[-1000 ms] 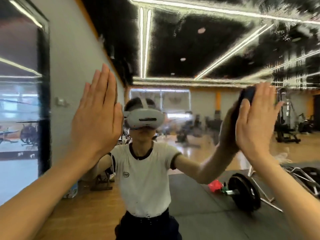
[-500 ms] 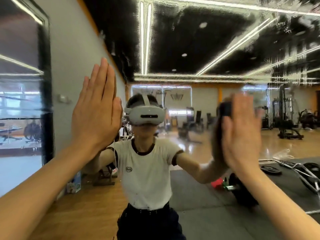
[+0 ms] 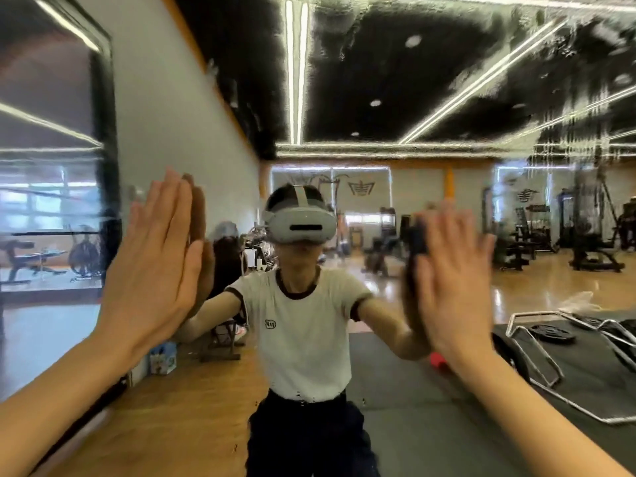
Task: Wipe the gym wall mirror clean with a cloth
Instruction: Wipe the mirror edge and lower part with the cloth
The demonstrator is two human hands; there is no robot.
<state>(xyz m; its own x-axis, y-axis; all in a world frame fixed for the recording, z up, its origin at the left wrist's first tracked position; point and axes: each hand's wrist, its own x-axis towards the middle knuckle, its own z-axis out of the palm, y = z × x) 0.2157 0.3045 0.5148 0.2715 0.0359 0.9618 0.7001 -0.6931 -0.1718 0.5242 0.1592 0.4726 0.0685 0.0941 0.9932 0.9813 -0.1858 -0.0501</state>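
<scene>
Head view shows the right hand (image 3: 454,280) flat, pushing a dark cloth (image 3: 414,241) on the mirror (image 3: 430,98); the left hand (image 3: 155,266) rests flat, probably to steady.

A single head-worn camera looks straight ahead, close against the mirror (image 3: 378,98), which fills nearly the whole wide-angle frame. The left hand (image 3: 155,266) and right hand (image 3: 454,284) rise from the lower corners, flat toward the glass. Between them the wearer's reflection (image 3: 303,321) faces back, headset level with the fingertips.
</scene>
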